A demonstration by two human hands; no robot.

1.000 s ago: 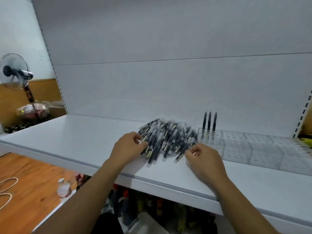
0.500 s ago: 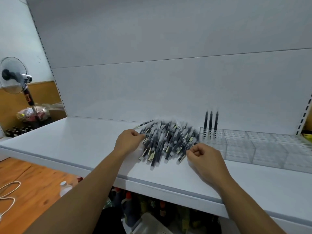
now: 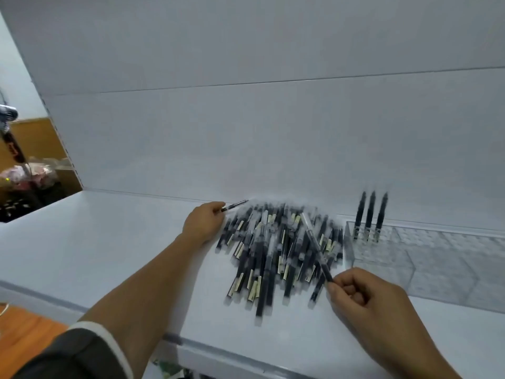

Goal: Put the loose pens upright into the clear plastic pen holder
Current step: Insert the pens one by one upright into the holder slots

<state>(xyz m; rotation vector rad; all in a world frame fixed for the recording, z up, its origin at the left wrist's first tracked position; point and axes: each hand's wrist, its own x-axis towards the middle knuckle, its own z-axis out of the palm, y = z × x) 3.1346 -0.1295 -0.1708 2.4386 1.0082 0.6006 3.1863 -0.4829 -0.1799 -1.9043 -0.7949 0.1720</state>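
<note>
Pens [image 3: 276, 250] mostly still heaped left of right grip [image 3: 363, 294], pinching one; left grip [image 3: 203, 224] pinching another; three upright [image 3: 370, 214] in pen holder [image 3: 437, 258] beyond.

I see the pile of loose pens [image 3: 278, 250] filling the middle of the white shelf [image 3: 109, 242], its right edge just beside the clear pen holder [image 3: 426, 258], so little room is left between them. Three upright pens [image 3: 370, 214] stand in the holder's back left corner; its other cells lie open from above. My left hand [image 3: 203, 224] sits at the pile's left, my right hand [image 3: 363, 294] at its near right. Left of the pile the shelf is bare.
</note>
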